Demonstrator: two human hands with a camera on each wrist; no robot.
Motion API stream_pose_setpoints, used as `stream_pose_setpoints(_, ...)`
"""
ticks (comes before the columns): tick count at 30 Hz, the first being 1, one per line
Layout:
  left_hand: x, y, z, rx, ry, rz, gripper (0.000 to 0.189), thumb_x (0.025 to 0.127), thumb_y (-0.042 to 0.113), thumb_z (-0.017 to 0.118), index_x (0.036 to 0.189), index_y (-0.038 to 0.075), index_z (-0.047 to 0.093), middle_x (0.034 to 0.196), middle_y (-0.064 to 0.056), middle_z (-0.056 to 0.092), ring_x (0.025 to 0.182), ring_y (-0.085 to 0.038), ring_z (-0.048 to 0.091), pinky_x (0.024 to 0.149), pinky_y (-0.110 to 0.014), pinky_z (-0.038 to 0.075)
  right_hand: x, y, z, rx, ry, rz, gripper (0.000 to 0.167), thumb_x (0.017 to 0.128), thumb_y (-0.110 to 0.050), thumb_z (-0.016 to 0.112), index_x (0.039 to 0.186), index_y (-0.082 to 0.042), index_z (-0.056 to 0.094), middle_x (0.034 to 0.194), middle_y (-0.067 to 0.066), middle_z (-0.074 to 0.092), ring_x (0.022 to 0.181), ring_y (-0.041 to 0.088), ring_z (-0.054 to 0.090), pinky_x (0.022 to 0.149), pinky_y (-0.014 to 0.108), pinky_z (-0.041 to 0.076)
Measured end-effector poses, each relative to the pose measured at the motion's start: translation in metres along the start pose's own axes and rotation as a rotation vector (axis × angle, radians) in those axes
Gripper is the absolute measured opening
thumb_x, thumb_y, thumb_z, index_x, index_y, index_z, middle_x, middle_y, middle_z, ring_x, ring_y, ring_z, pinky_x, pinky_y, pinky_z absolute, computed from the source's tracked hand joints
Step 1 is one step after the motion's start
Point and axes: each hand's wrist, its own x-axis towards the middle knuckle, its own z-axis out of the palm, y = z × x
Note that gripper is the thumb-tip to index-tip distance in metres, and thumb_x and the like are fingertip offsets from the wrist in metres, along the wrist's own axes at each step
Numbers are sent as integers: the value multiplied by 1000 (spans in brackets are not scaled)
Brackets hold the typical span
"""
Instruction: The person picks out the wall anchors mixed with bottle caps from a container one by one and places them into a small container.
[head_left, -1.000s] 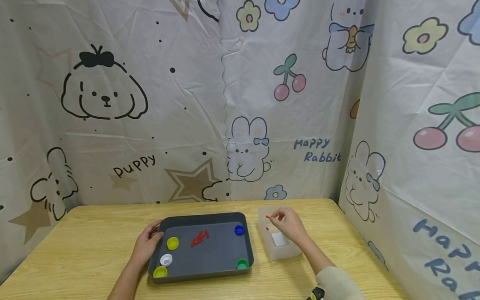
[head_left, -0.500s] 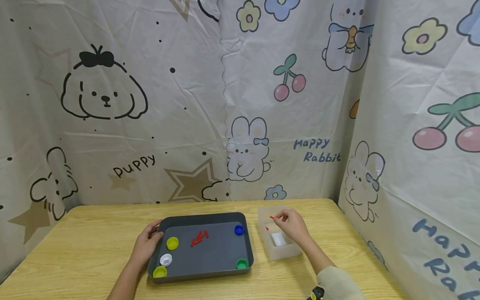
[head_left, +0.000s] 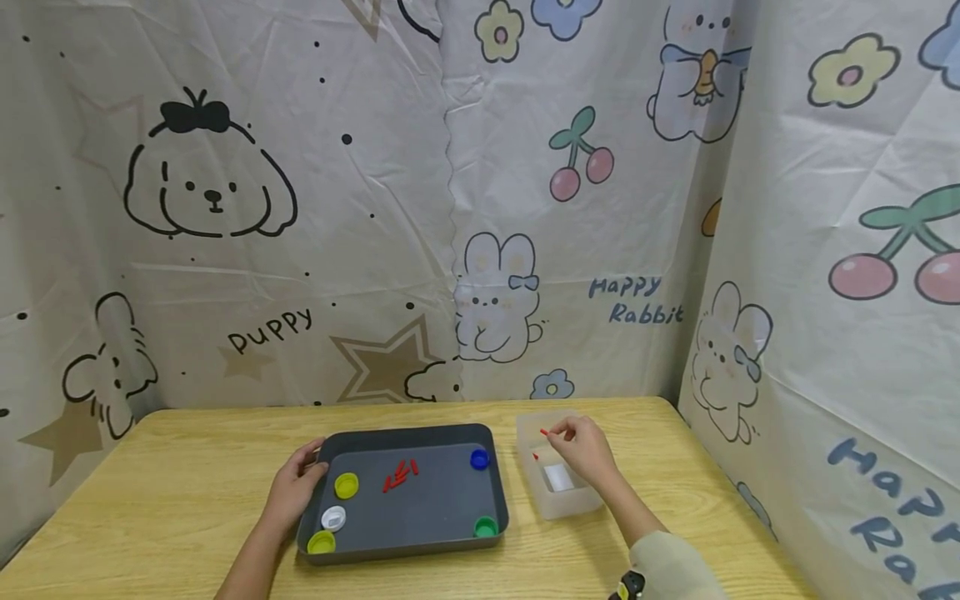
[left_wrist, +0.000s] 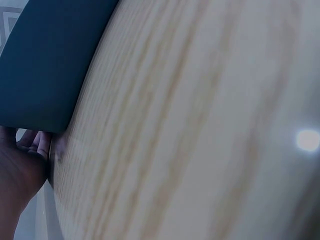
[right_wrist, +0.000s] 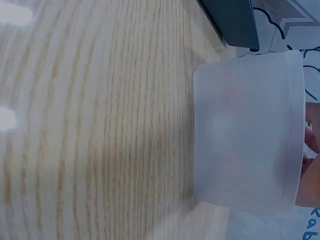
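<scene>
My left hand (head_left: 292, 492) grips the left side of a dark grey tray (head_left: 420, 521), its thumb at the rim. The left wrist view shows my fingers (left_wrist: 35, 142) against the outside of that tray (left_wrist: 50, 65). Several small red sticks (head_left: 400, 475) lie in a loose cluster in the tray. Above a translucent plastic box (head_left: 567, 504), my right hand (head_left: 583, 450) pinches one red stick (head_left: 543, 432) between thumb and fingertips. Another red piece (head_left: 536, 457) shows in the box beside a white block (head_left: 557, 477). In the right wrist view the box wall (right_wrist: 245, 130) hides most of that hand.
Around the tray's edges sit two yellow caps (head_left: 346, 486), a white cap (head_left: 333, 518), a blue cap (head_left: 479, 459) and a green cap (head_left: 486, 527). Tray and box stand apart on a wooden table (head_left: 187, 492). Printed curtains (head_left: 360, 208) close off the back and right.
My right hand has shifted slightly to the right over the box, with the red stick still pinched, then stayed about there. The left hand and the tray have not moved.
</scene>
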Motion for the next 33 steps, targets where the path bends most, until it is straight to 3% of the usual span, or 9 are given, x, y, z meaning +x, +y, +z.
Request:
stream_pose_setpoints(10,0,0,1,8,4,2,47,98,14,42,143,6,33,140,-26,40,125,-36,44,100,-45,39,0,1,3,2,12,17,11,82,-15,66,85,-5,69,79,7,55,71,16,46,59,26,37)
stream_pose_setpoints(16,-1,-1,1,-9,-3,-3,48,97,13,41,144,6,32,141,-26,38,127,-38,40,104,-49,36,2,-2,2,-5,36,17,12,81,-17,67,86,-5,69,77,6,55,69,16,47,59,26,36)
stream_pose_setpoints(33,1,-1,0,-23,-4,-14,48,98,15,41,144,7,31,142,-26,37,127,-37,40,103,-50,36,3,-30,9,22,-2,-6,10,83,-18,66,87,-9,69,87,7,61,79,18,52,61,26,41)
